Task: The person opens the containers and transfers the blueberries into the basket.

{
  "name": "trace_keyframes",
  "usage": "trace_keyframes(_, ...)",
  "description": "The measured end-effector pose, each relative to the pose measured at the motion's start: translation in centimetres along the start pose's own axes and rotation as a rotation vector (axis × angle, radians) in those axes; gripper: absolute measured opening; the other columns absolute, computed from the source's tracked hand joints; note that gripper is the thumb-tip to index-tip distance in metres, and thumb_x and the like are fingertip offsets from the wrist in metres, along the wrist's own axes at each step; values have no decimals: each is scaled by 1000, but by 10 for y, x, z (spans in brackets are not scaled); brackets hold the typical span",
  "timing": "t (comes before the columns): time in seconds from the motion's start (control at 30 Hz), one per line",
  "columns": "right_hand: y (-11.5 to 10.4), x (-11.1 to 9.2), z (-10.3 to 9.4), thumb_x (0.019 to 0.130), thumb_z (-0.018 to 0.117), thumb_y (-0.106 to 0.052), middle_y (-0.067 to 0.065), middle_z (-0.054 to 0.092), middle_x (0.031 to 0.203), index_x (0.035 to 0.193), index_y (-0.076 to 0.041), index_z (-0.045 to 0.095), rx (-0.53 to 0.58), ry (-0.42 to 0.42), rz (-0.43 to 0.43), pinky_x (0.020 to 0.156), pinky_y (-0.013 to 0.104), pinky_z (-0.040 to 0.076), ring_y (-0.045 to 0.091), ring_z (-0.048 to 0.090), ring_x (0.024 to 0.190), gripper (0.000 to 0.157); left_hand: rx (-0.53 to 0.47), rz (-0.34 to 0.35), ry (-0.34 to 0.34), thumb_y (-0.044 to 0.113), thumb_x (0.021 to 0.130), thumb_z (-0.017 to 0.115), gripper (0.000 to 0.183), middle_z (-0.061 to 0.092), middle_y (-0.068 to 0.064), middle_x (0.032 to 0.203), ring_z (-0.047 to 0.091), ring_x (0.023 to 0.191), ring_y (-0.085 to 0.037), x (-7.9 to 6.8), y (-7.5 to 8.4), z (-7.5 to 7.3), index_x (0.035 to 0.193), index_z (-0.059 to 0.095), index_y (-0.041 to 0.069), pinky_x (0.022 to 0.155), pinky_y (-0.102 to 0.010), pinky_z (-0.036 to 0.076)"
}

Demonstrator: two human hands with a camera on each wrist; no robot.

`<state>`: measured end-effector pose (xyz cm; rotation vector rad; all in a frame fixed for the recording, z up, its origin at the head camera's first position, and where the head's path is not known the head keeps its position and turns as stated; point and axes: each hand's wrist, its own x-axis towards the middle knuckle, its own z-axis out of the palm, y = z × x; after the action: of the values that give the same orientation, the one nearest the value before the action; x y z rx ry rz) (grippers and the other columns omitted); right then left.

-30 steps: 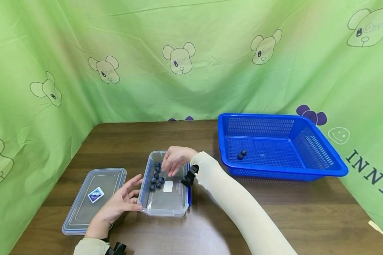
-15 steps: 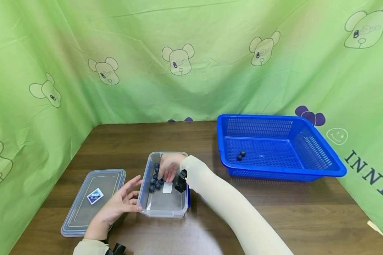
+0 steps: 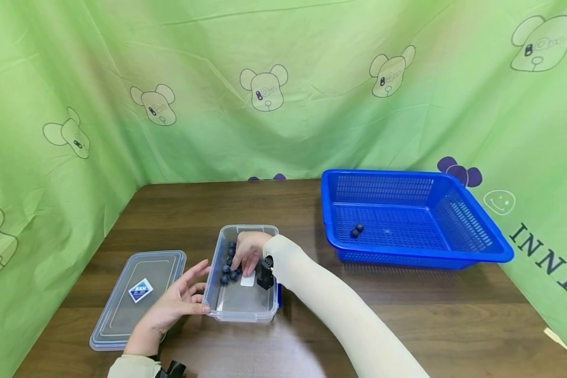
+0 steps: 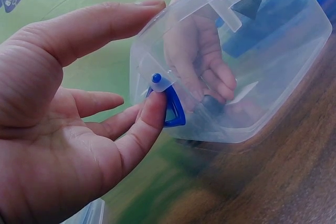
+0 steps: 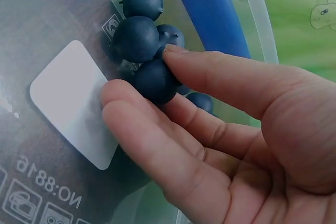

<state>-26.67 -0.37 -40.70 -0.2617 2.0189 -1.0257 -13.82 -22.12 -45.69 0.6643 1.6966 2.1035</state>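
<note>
A clear plastic box (image 3: 241,316) stands on the table with several dark blueberries (image 3: 224,279) along its left side. My right hand (image 3: 249,251) reaches inside the box. In the right wrist view, its thumb and fingers close around one blueberry (image 5: 156,81) within the cluster. Outside the box, my left hand (image 3: 172,304) has its fingers spread and relaxed. The thumb touches the rim at the front left corner, and a fingertip (image 4: 156,103) rests at a blue latch (image 4: 176,109) on the wall.
The box's lid (image 3: 118,310), with a blue and white sticker, lies on the left. At right stands a blue perforated basket (image 3: 406,254) holding two blueberries (image 3: 357,230). A green printed curtain (image 3: 208,136) hangs behind the wooden table (image 3: 406,299).
My right hand has moved down and slightly left into the box, among the blueberries. The left hand stays at the box's corner.
</note>
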Motion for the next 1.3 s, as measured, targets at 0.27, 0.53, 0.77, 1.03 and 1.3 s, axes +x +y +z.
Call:
trace_keyframes(0.27, -2, 0, -4, 84, 72, 7, 26, 66, 67, 74, 7, 64, 14, -31, -14, 50, 27, 57, 23, 65, 51, 13, -12, 14, -8, -8, 83, 72, 87, 31, -13, 148, 60, 107, -22, 0, 0, 0, 156, 30, 13, 82, -28, 56)
trace_keyframes(0.53, -11, -8, -18, 83, 72, 5, 26, 69, 78, 81, 7, 70, -34, -38, -48, 56, 27, 58, 21, 67, 56, 4, -9, 11, -5, -9, 82, 71, 88, 29, -15, 149, 59, 107, -22, 0, -1, -1, 156, 30, 13, 82, -28, 56)
trace_keyframes(0.77, -17, -19, -36, 85, 71, 5, 23, 68, 78, 87, 8, 71, -32, -34, -74, 59, 29, 59, 21, 68, 59, 4, 0, -2, 4, -9, 82, 72, 89, 26, -21, 151, 59, 108, -22, -1, 0, -2, 157, 27, 10, 82, -29, 56)
trace_keyframes(1.03, -19, -36, -66, 86, 69, 6, 18, 67, 74, 89, 9, 67, 3, -7, -69, 63, 30, 60, 21, 68, 60, 5, 0, 9, -1, -9, 82, 71, 90, 29, -17, 150, 57, 110, -22, -1, -1, -2, 157, 25, 8, 82, -28, 56)
trace_keyframes(1.3, -11, -54, -100, 87, 69, 3, 16, 69, 75, 98, 10, 68, 11, 59, -84, 68, 33, 60, 19, 69, 62, 13, 29, -30, 34, -8, 81, 73, 92, 24, -24, 150, 57, 110, -21, -2, 0, -1, 157, 21, 2, 82, -28, 56)
